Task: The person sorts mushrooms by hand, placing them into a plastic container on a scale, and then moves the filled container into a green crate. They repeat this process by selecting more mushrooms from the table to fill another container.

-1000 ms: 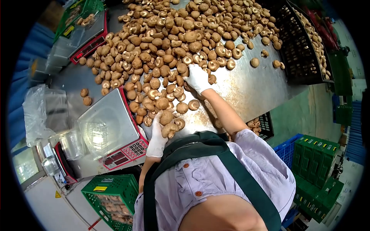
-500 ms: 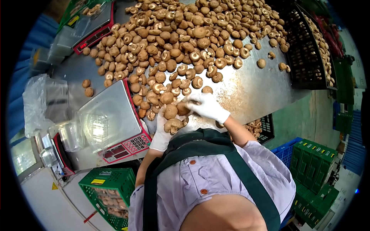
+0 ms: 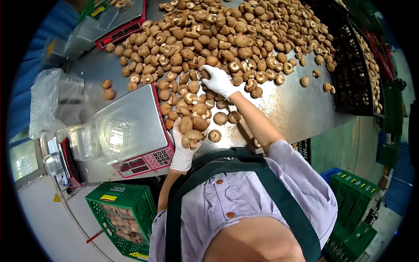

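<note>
Both my hands wear white gloves. My left hand (image 3: 181, 148) holds several brown mushrooms (image 3: 192, 131) stacked in its palm at the near edge of the steel table (image 3: 288, 109). My right hand (image 3: 217, 81) reaches into the big heap of mushrooms (image 3: 227, 39) and closes its fingers on one mushroom (image 3: 204, 74) at the heap's near side. A clear plastic tray (image 3: 114, 134) sits on the red-trimmed scale (image 3: 135, 126), just left of my left hand.
A second scale (image 3: 120, 24) stands at the far left of the table. A black crate (image 3: 355, 74) with mushrooms stands at the right. Clear bags (image 3: 52, 102) and stacked trays (image 3: 80, 146) lie left. A green crate (image 3: 124, 216) holds mushrooms below the table.
My right hand left the mushrooms in my left palm and reached forward into the heap. My left hand stayed at the table edge with its stack.
</note>
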Available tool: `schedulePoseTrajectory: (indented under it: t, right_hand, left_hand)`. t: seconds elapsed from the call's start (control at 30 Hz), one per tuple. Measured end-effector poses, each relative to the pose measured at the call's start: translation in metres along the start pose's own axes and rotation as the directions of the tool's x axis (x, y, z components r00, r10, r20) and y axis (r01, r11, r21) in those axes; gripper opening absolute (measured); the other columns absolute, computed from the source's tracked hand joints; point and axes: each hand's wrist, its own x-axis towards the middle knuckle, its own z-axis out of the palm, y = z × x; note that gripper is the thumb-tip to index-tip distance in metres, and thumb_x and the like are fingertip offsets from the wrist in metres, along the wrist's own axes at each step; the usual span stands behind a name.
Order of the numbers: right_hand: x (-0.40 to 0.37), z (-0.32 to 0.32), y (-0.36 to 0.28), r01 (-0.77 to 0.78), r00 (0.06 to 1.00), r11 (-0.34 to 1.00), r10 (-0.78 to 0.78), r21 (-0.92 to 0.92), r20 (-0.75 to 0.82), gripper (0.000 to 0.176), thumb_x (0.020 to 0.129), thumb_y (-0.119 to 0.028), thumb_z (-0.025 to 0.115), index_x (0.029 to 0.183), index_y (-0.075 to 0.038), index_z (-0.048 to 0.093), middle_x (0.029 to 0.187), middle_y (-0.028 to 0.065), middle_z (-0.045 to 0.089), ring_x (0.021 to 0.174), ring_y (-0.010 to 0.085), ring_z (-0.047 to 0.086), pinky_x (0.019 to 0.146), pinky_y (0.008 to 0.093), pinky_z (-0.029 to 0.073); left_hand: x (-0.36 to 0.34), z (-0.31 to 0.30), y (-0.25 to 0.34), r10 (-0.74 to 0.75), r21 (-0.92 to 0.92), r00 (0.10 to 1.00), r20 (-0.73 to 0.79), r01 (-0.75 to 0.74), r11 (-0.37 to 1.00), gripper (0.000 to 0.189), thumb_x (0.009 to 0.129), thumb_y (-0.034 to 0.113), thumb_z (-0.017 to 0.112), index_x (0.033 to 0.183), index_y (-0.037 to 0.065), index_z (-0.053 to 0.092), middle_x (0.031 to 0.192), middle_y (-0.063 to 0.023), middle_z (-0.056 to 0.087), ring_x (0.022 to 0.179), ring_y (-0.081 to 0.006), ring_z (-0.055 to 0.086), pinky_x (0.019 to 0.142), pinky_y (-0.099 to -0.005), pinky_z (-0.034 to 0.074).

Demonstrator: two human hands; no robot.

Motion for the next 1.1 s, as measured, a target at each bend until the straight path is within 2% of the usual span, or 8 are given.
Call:
schedulePoseTrajectory:
  t: [0.07,0.1,0.27,0.33,0.6,0.73,1.0,1.1]
  right_hand:
    - [-0.014,-0.02,-0.002,-0.159,0.985,0.875,0.109,0.458,0.134,0.047,0.077,-0.011,0.064,0.121,-0.006,0.05,0.105,0.0118,0.063,0.101,0.0183,0.059,0.086,0.0312,0.047]
    - [-0.023,-0.024,-0.003,-0.232,0.973,0.591,0.142,0.773,0.184,0.049,0.079,-0.009,0.066,0.124,-0.005,0.049,0.117,0.007,0.057,0.106,0.0156,0.055,0.092,0.0292,0.045]
    - [-0.065,-0.038,0.006,-0.379,0.919,0.017,0.125,0.925,0.374,0.056,0.085,-0.022,0.063,0.132,-0.001,0.038,0.125,0.0099,0.05,0.11,0.0226,0.054,0.089,0.0369,0.05]
    - [-0.076,-0.042,-0.001,-0.38,0.915,0.002,0.148,0.925,0.375,0.056,0.087,-0.024,0.061,0.131,0.0,0.038,0.125,0.0123,0.05,0.109,0.0242,0.054,0.089,0.0376,0.05]
    - [-0.095,-0.043,-0.028,-0.572,0.812,0.511,0.24,0.642,0.533,0.039,0.085,-0.031,0.064,0.105,0.002,0.059,0.09,0.0096,0.065,0.072,0.0163,0.066,0.058,0.0211,0.05]
    - [-0.1,-0.052,-0.053,-0.267,0.958,0.917,0.219,0.296,0.184,0.032,0.086,-0.029,0.061,0.08,0.002,0.066,0.057,0.0086,0.059,0.054,0.0126,0.059,0.05,0.0267,0.043]
    - [-0.11,-0.046,-0.053,-0.298,0.952,0.765,0.286,0.571,0.112,0.025,0.09,-0.02,0.057,0.098,0.001,0.065,0.069,0.0037,0.065,0.058,0.0054,0.057,0.054,0.0205,0.046]
    - [-0.112,-0.045,-0.049,-0.184,0.977,0.899,0.213,0.397,-0.029,0.026,0.088,-0.017,0.057,0.107,0.0,0.062,0.078,0.0046,0.066,0.066,0.0062,0.06,0.063,0.0215,0.048]
  left_hand:
    - [0.003,-0.01,0.002,-0.014,-0.016,0.996,0.089,0.016,1.0,0.064,0.082,0.054,0.045,0.126,0.007,0.041,0.12,-0.0175,0.052,0.101,-0.0339,0.058,0.064,-0.0398,0.056]
    - [0.003,-0.008,0.002,-0.012,0.01,0.997,0.072,0.011,1.0,0.064,0.083,0.053,0.044,0.127,0.006,0.041,0.121,-0.0178,0.051,0.101,-0.0342,0.057,0.064,-0.0402,0.056]
    - [0.013,0.0,-0.002,-0.101,0.081,0.991,0.086,0.095,0.992,0.067,0.083,0.051,0.042,0.131,0.005,0.038,0.122,-0.0244,0.048,0.096,-0.0338,0.059,0.072,-0.0432,0.053]
    - [0.015,0.0,-0.004,-0.131,0.111,0.986,0.1,0.12,0.987,0.069,0.083,0.051,0.042,0.133,0.004,0.036,0.126,-0.0265,0.045,0.097,-0.0333,0.058,0.072,-0.0425,0.053]
    - [0.004,-0.004,-0.007,-0.107,0.234,0.934,0.341,0.026,0.972,0.077,0.08,0.056,0.046,0.14,0.011,0.027,0.122,-0.0189,0.048,0.092,-0.0312,0.059,0.069,-0.0453,0.055]
    - [-0.002,-0.008,-0.013,-0.149,0.303,0.962,0.227,0.076,0.95,0.07,0.08,0.049,0.052,0.129,0.002,0.037,0.117,-0.0177,0.051,0.101,-0.0316,0.057,0.082,-0.045,0.052]
    - [-0.004,0.0,-0.01,-0.018,0.306,0.981,0.193,-0.043,0.951,0.074,0.076,0.051,0.055,0.13,0.003,0.036,0.118,-0.0175,0.05,0.098,-0.0314,0.058,0.081,-0.0436,0.052]
    - [-0.011,-0.002,0.001,0.051,0.311,0.982,0.184,-0.107,0.944,0.074,0.076,0.05,0.055,0.131,0.006,0.035,0.118,-0.0177,0.05,0.097,-0.0322,0.059,0.076,-0.0456,0.054]
